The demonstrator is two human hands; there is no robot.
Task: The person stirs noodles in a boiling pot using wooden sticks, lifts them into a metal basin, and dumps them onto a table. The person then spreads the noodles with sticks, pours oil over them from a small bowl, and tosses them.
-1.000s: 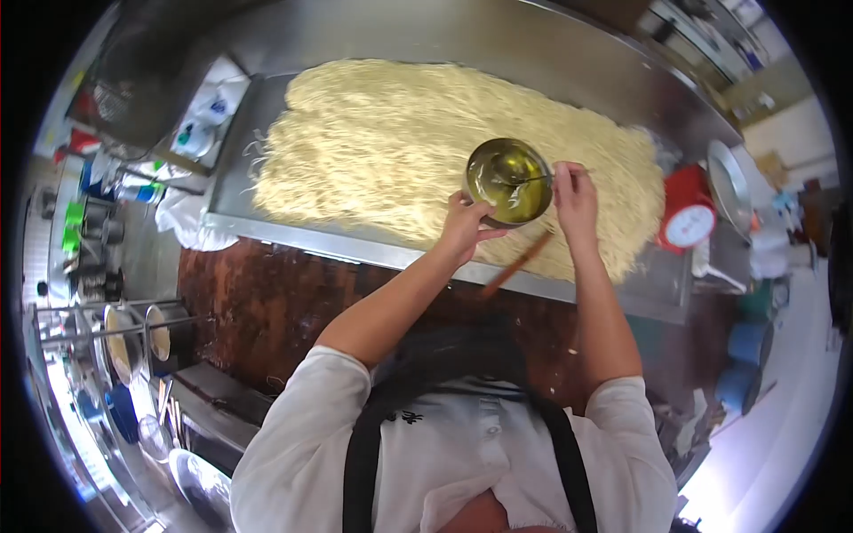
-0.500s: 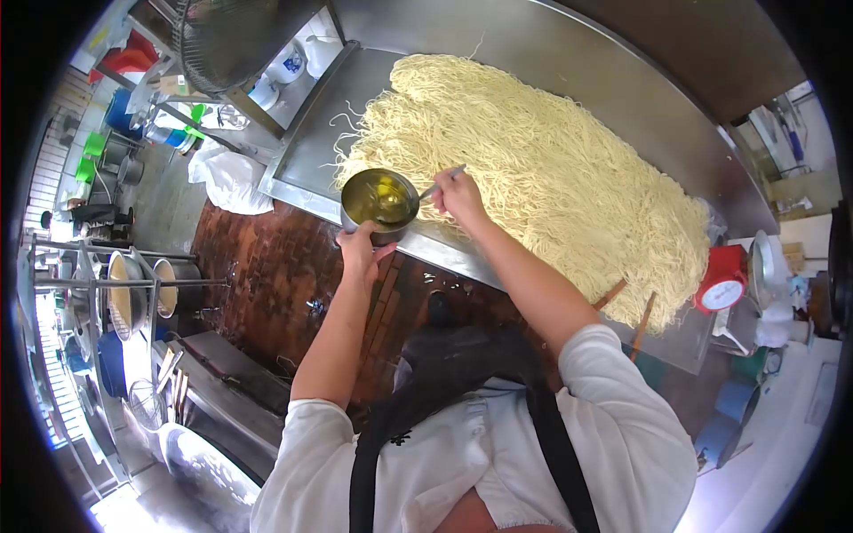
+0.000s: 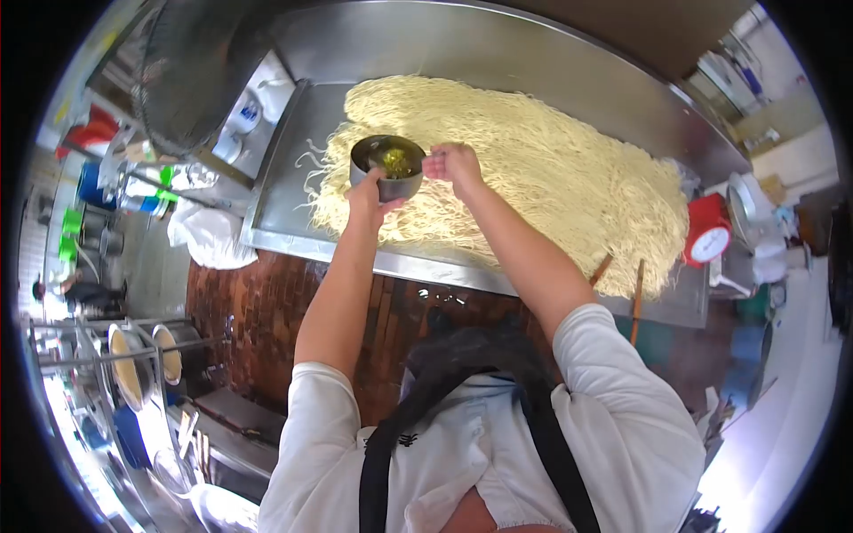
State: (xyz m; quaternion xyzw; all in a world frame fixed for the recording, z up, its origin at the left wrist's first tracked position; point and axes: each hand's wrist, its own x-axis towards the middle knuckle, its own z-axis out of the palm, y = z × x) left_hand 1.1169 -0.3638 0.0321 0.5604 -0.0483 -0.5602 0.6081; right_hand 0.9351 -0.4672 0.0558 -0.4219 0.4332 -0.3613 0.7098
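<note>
My left hand [image 3: 368,197] grips the near side of a round metal bowl [image 3: 405,187], thumb over the rim. Yellow oily liquid [image 3: 394,161] shows inside it. The bowl is above the left part of a wide heap of pale noodles [image 3: 533,169], which lies on a metal tray table [image 3: 289,182]. Just right of the bowl, my right hand [image 3: 455,166] is closed, its fingers toward the rim. A spoon handle showed in this hand half a second ago; now the spoon is mostly hidden or blurred.
Two wooden sticks, one of them a long stick [image 3: 638,293], poke out at the noodles' right front. A red dial scale [image 3: 707,229] stands at the right end. Left are a white bag [image 3: 209,235], a large fan [image 3: 191,75] and a rack with pots [image 3: 129,366]. Someone in dark clothing [image 3: 87,295] is far left.
Both hands and the bowl have moved from the tray's front edge farther over the noodles. The spoon handle, plain before above my right hand, no longer shows clearly. The camera view has shifted.
</note>
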